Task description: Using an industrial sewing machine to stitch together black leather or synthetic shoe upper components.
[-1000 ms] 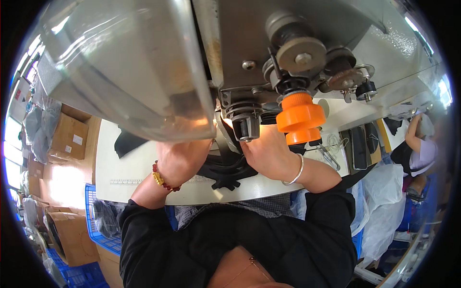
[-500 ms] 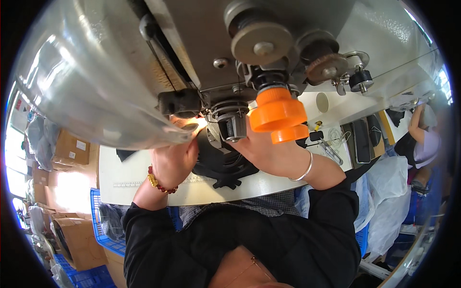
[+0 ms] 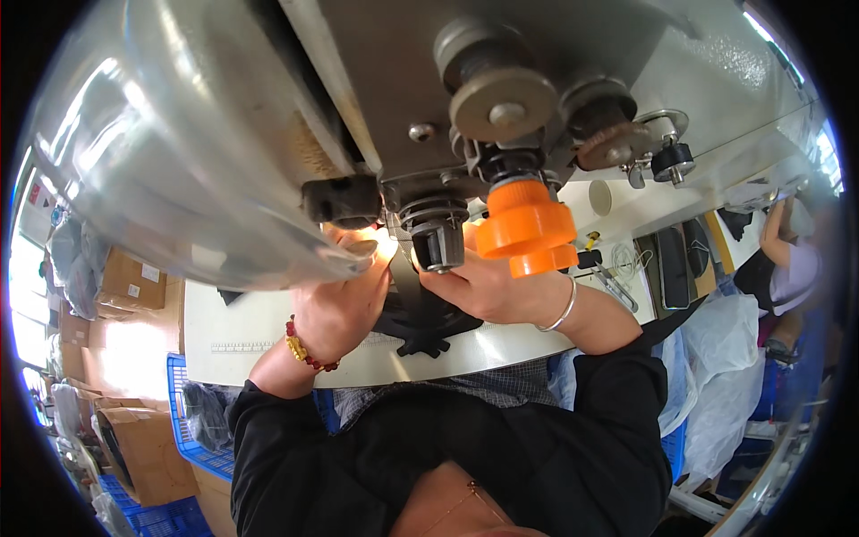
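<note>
A sewing machine (image 3: 385,98) fills the upper part of the view, its lamp lighting the area under the head. Beneath it lies a black fabric piece (image 3: 420,324), with a strip running up toward the needle area and short tabs at the near end. My left hand (image 3: 343,302), with a red-beaded bracelet, grips this piece along its left edge. Opposite, my right hand (image 3: 501,285), wearing a silver bangle, pinches the right edge with thumb and fingers. Parts of the machine hide some fingertips and the needle.
A clear curved plastic part (image 3: 197,179) hangs at upper left. Orange knobs (image 3: 526,225) jut out above my right hand. A ruler strip (image 3: 259,345) runs along the white table (image 3: 501,347). Blue crates (image 3: 192,438) and cardboard boxes (image 3: 143,447) stand left. Another person (image 3: 792,259) sits far right.
Both hands have come slightly nearer me, and the left has shifted a little right. My right thumb has moved left along the black fabric. The machine appears slightly lower in view.
</note>
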Motion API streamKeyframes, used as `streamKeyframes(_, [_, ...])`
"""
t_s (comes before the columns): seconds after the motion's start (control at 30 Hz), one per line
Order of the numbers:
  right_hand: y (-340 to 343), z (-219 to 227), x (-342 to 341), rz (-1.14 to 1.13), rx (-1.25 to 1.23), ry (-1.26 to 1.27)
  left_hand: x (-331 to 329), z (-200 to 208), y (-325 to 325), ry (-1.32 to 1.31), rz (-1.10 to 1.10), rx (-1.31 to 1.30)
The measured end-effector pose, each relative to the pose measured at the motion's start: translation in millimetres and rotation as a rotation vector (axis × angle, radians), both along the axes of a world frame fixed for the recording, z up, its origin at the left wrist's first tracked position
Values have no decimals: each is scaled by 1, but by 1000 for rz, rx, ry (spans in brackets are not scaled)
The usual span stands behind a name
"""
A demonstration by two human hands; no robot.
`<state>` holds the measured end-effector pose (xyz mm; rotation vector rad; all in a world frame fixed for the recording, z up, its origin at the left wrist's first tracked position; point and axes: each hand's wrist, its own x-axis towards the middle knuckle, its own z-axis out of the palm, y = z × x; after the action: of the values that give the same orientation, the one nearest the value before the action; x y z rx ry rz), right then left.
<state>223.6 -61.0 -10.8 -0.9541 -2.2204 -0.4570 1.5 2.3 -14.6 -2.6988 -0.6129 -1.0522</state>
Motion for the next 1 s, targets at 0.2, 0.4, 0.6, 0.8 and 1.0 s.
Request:
streamKeyframes(0.2, [5, -6, -4, -46, 83, -23, -3, -16, 9, -83, 47, 29])
streamKeyframes(0.4, [11, -16, -6, 2, 77, 99, -1, -9, 2, -73, 42, -37])
streamKeyframes(0.6, [15, -19, -7, 6, -11, 179, -4, -30, 11, -97, 36, -20])
streamKeyframes(0.8, [17, -17, -2, -41, 22, 139, -4, -20, 13, -63, 18, -159])
streamKeyframes(1.0, [18, -10, 14, -49, 90, -11, -9, 1, 2, 20, 30, -176])
